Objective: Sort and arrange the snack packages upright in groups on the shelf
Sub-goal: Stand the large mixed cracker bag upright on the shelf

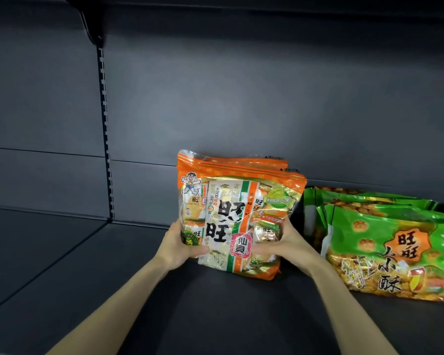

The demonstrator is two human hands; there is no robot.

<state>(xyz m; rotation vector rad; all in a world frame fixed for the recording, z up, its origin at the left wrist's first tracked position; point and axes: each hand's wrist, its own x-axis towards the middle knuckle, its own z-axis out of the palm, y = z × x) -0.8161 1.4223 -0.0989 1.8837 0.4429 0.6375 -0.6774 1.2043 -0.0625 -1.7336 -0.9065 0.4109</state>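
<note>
An orange snack bag (231, 201) with a cartoon figure and large black characters stands upright near the back of the dark shelf (92, 272). My left hand (180, 243) grips its lower left edge and my right hand (286, 240) grips its lower right edge. Behind it the top of at least one more orange bag (274, 162) shows. To the right stands a group of green snack bags (395, 242), leaning back one behind another.
The shelf's grey back panel (241, 98) rises behind the bags. A slotted upright rail (105, 129) runs down the panel at the left. Bare shelf surface lies to the left of the orange bags and in front of them.
</note>
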